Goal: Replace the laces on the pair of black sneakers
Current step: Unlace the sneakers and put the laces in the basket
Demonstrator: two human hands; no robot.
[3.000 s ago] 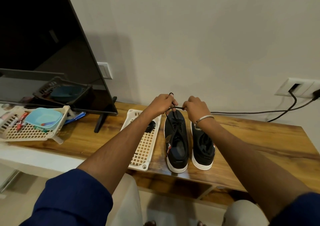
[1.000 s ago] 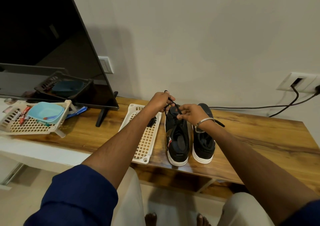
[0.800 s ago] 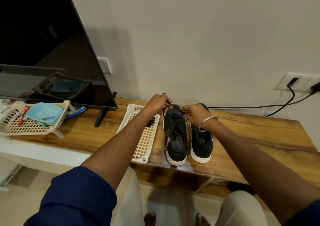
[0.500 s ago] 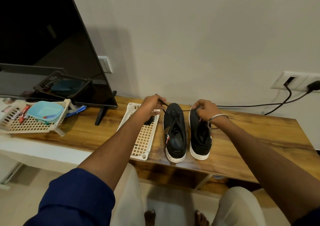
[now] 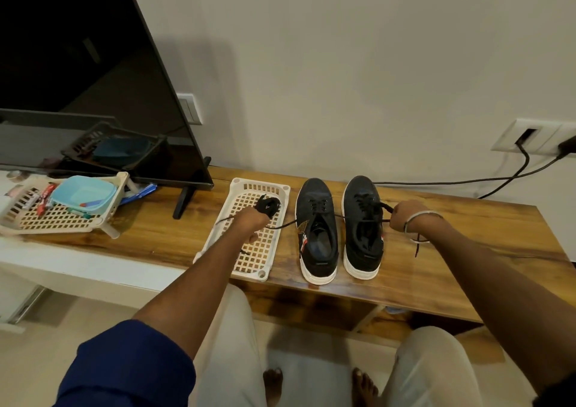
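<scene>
- The desk (image 5: pixel 467 235) carries a white basket (image 5: pixel 249 260) and two black sneakers (image 5: pixel 316 229) side by side.
- The left hand (image 5: pixel 249 221) and right hand (image 5: pixel 402 216) are spread apart, each gripping an end of one black lace (image 5: pixel 343 218) pulled taut across both sneakers.
- A spare lace bundle (image 5: pixel 266 205) lies in the basket.

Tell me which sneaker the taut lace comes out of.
The left sneaker: the lace pulled by the left hand and right hand only crosses over the right sneaker.
</scene>
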